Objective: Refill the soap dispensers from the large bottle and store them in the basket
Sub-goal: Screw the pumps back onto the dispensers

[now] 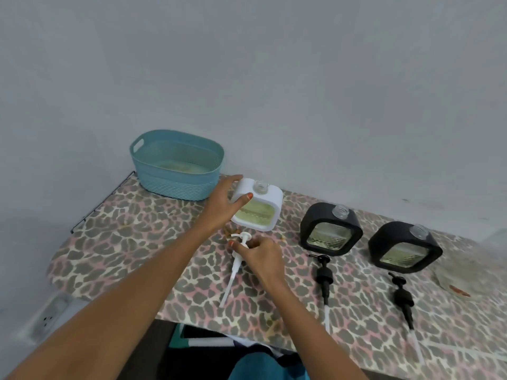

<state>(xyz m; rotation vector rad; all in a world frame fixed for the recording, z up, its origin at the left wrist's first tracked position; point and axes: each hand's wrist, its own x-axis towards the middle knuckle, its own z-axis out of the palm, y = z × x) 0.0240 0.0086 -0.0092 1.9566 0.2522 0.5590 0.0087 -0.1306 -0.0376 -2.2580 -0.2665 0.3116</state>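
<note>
Left hand [222, 205] grips white dispenser [271, 200], tilted, neck open. Right hand [263, 256] pinches white pump [233, 271], lying on worktop [131, 256] just nearer me. Basket [170, 185] beyond left hand. Risk: tilt plus open neck could spill soap [256, 212]; my pump entry may miss neck.

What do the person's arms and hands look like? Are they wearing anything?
The left arm and right arm are bare, with no sleeves, watch or bracelets showing. The left hand and right hand have orange-red painted nails. No rings show.
</note>
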